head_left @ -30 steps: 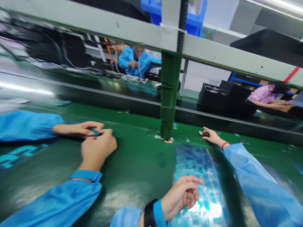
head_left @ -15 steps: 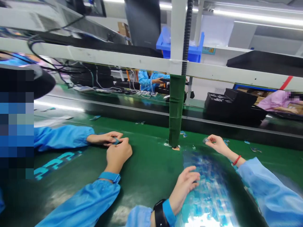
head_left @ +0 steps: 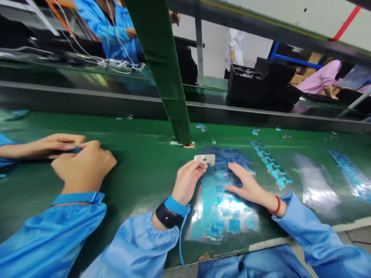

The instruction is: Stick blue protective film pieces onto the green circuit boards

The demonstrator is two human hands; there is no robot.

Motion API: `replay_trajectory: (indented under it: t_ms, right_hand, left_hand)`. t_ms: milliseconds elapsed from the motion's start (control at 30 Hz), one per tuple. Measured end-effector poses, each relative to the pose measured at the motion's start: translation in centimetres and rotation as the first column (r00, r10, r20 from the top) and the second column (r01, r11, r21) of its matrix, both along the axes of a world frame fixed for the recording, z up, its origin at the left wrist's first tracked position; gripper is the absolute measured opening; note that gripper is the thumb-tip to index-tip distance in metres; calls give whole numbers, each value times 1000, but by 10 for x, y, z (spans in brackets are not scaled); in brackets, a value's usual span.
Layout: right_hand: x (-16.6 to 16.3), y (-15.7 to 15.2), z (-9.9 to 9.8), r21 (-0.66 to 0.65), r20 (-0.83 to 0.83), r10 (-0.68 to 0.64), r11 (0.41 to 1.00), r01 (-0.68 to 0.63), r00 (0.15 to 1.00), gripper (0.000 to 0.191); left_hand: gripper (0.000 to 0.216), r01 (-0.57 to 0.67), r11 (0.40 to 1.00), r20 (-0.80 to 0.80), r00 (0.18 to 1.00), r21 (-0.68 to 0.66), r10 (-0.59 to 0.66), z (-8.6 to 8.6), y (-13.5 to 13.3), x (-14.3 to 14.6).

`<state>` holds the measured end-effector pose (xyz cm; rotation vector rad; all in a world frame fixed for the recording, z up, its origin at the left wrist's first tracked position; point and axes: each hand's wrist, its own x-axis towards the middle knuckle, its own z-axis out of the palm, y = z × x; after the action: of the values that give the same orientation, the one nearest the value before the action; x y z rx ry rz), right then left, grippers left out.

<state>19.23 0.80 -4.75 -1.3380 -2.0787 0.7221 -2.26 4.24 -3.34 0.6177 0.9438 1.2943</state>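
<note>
In my left hand (head_left: 188, 180), fingers pinched, is a small pale rectangular part (head_left: 206, 157) with fine metal-looking detail at its edge. The wrist wears a black band and a blue strap with a cord. My right hand (head_left: 249, 186), a red bead bracelet at its wrist, is open, thumb and fingers apart, above the clear plastic sheet (head_left: 199, 231). Many blue film pieces (head_left: 216, 193) lie on or inside that sheet; which, I cannot tell. Glare hides part of it.
At left, a co-worker's hands (head_left: 84, 164) close round a small blue thing. A green-wrapped post (head_left: 176, 104) rises from the green bench (head_left: 139, 154). Blue film strips (head_left: 269, 164) and another clear sheet (head_left: 315, 185) lie right. Several small parts (head_left: 201, 127) lie along the back.
The view has tilted down and turned right. A small part was in my right hand; now my left hand, open before, pinches one. My right hand has opened and come back over the sheet.
</note>
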Motion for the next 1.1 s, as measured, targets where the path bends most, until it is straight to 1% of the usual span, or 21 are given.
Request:
replay_trajectory:
  t_ms: [67, 100, 167, 233, 400, 433, 500, 600, 667, 733, 767, 833, 900, 967, 1100]
  right_hand:
    - [2, -6, -8, -12, 49, 20, 1000, -19, 999, 68]
    - [3, -8, -10, -11, 67, 29, 1000, -28, 997, 66]
    - [3, -9, -13, 3, 92, 40, 999, -41, 995, 61]
    - [3, -8, -14, 20, 105, 36, 999, -39, 994, 56]
    - [4, -6, -16, 85, 86, -45, 996, 38, 995, 36]
    - [4, -6, -15, 107, 71, -67, 993, 59, 995, 34]
    - [4, -7, -15, 158, 33, -105, 983, 98, 994, 32]
    - [3, -9, -14, 229, -31, -129, 964, 133, 991, 31]
    - [3, -11, -16, 264, -66, -106, 957, 120, 992, 32]
    - [2, -12, -17, 287, -75, -67, 954, 86, 995, 32]
    - [2, -13, -18, 296, -71, -52, 953, 70, 996, 32]
    - [0, -15, -18, 310, -56, -37, 949, 53, 998, 33]
    - [-1, -16, -17, 325, -48, -32, 945, 46, 998, 33]
    - [-2, -16, -14, 340, -29, -4, 940, 13, 1000, 35]
    - [-4, -18, -7, 348, 13, 97, 933, -95, 995, 41]
  left_hand:
    - [16, -103, 994, 28, 994, -23, 104, -2, 7, -6]
    - [13, -135, 990, 35, 990, -31, 136, -2, 10, -7]
    - [11, -156, 987, 38, 987, -48, 157, -3, 11, -7]
    - [11, -129, 990, 28, 991, -60, 131, -2, 11, -5]
    - [30, -5, 998, -70, 998, -55, 1, 1, 6, -4]
    - [30, 37, 998, -103, 994, -54, -43, 2, 4, -5]
    - [24, 154, 986, -180, 970, -63, -163, 3, 1, -5]
    - [8, 346, 935, -296, 887, -83, -355, 6, -4, -2]
    - [10, 443, 891, -342, 826, -98, -448, 7, -7, 0]
    - [15, 509, 852, -362, 777, -120, -515, 9, -9, 2]
    - [20, 534, 836, -365, 758, -129, -540, 10, -11, 2]
    - [37, 572, 807, -361, 729, -147, -582, 10, -12, 1]
    - [51, 591, 789, -361, 709, -167, -606, 9, -12, -1]
    - [54, 591, 786, -375, 697, -182, -611, 8, -12, -1]
    - [52, 576, 797, -393, 700, -183, -596, 10, -10, -1]
